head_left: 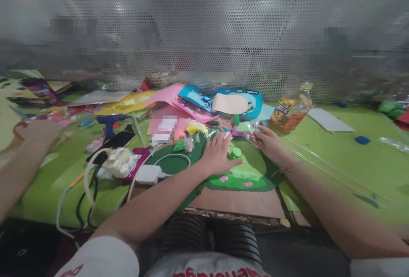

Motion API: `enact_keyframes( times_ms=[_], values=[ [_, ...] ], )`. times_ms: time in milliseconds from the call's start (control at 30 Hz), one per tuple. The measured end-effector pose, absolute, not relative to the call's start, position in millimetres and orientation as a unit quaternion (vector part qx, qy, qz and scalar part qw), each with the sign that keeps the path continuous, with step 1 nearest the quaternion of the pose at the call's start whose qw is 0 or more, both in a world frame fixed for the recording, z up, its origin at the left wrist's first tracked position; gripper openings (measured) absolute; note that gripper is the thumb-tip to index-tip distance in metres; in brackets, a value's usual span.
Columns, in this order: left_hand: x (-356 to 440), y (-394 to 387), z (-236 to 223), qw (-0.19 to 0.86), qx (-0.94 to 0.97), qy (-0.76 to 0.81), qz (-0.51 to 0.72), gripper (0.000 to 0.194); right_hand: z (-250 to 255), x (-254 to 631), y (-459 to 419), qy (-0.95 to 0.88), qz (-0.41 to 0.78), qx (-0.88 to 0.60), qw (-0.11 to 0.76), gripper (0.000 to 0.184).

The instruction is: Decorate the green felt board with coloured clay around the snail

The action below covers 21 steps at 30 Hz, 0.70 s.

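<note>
My left hand (217, 154) lies with fingers apart on a dark-green cutout (265, 161) bearing a lighter green shape with pink bits. A small round green piece (236, 153) sits by its fingertips. Just right of it, my right hand (270, 142) is pinched at the edge of a small clear plastic wrapper with light-green clay (245, 127) in it. Behind that stand a dark-green bit and a magenta piece. Beneath the cutout is a brown board (236, 202).
At the left, another person's hand (41, 135) is near red scissors handles. A blue glue gun (109, 124), a phone (119, 139), a power strip with cables and a white charger (148, 174) crowd that side. A snack bag (283, 113) leans by a bottle (306, 93) at right. A perforated metal screen stands behind.
</note>
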<state>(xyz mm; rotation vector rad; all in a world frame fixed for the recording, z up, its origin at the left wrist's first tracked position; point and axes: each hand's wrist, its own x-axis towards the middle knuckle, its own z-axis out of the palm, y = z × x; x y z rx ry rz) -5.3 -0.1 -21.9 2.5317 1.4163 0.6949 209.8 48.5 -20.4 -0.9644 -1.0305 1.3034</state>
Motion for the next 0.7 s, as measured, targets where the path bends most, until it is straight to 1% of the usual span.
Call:
enact_keyframes(
  times_ms=[67, 100, 233, 300, 367, 567, 700],
  values=[
    [-4, -2, -22, 0.078, 0.861, 0.463, 0.197, 0.093, -19, 212, 49, -0.447, 0.555, -0.416, 0.565, 0.028],
    [-3, -2, -23, 0.079, 0.866, 0.459, 0.182, 0.092, -19, 213, 50, -0.451, 0.550, -0.421, 0.563, 0.029],
    [-4, 1, -23, 0.076, 0.865, 0.472, 0.154, 0.070, -23, 216, 55, -0.484, 0.511, -0.448, 0.551, 0.030],
    [-6, 6, -24, 0.065, 0.853, 0.494, 0.158, 0.058, -26, 217, 57, -0.515, 0.479, -0.467, 0.536, 0.027],
    [-7, 10, -25, 0.051, 0.842, 0.512, 0.161, 0.051, -28, 219, 60, -0.554, 0.436, -0.486, 0.516, 0.022],
    [-14, 16, -27, 0.019, 0.844, 0.514, 0.151, 0.047, -34, 228, 64, -0.682, 0.290, -0.517, 0.428, 0.018],
    [-15, 11, -21, -0.003, 0.842, 0.521, 0.142, 0.047, -40, 228, 65, -0.755, 0.241, -0.488, 0.365, 0.019]
  ],
)
